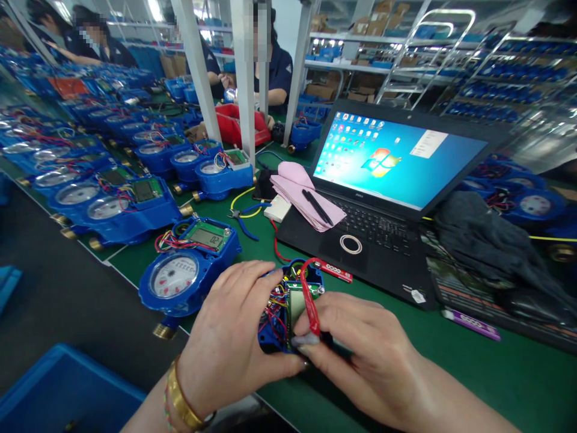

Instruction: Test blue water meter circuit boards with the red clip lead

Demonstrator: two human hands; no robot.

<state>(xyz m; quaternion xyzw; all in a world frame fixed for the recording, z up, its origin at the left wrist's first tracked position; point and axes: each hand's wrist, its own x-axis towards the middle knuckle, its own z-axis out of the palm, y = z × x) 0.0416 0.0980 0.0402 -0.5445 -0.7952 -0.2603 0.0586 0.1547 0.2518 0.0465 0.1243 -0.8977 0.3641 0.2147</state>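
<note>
While both hands work at the near edge of a green bench mat (451,373), the laptop (387,198) standing open on that mat serves as the anchor for everything else. Just in front of the laptop's left corner sits an opened blue meter module (288,307), its coloured wires and small green board exposed. The left hand (234,337) is curled around the module's left side, fingers on top and thumb beneath, gripping it. The right hand (360,349) pinches a red tweezer-like tool (310,300) between thumb and forefinger, its tip down at the board. A gold bracelet (180,397) circles the left wrist. Left of the laptop, near the module, lies a complete blue water meter (189,264) with a round dial and a small display. Farther left of the laptop, rows of similar blue meters (103,174) with loose wiring stretch away down the bench. A folded pink cloth (302,195) with a black pen (317,206) on it rests on the laptop's left keyboard edge, and blue-handled pliers (246,219) lie just left of that. A white ring (350,244) sits on the laptop's palm rest. Right of the laptop lies a dark cloth (487,240), with a purple strip (471,325) in front of it. Behind the laptop, white posts (243,72) rise from the bench, people in dark uniforms sit beyond them, and metal shelving (496,66) with blue parts fills the room's right side.
</note>
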